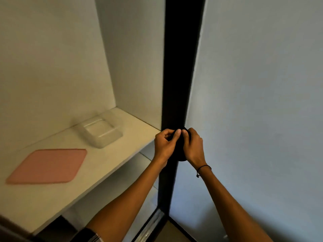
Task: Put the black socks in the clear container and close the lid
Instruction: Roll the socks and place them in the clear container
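Both my hands hold a bundle of black socks (180,151) in the air, just off the right end of a white shelf (73,186). My left hand (165,145) grips the bundle's left side and my right hand (193,145) grips its right side, thumbs meeting on top. Most of the socks are hidden by my fingers and blend into the dark frame behind. The clear container (100,131) stands open on the shelf near the back corner, to the left of my hands. Its pink lid (48,165) lies flat on the shelf, further left and nearer to me.
A black vertical frame (181,67) runs down the middle, with a pale wall (262,102) to its right. White walls close in the shelf at the back and right. A lower level (122,189) shows under the shelf.
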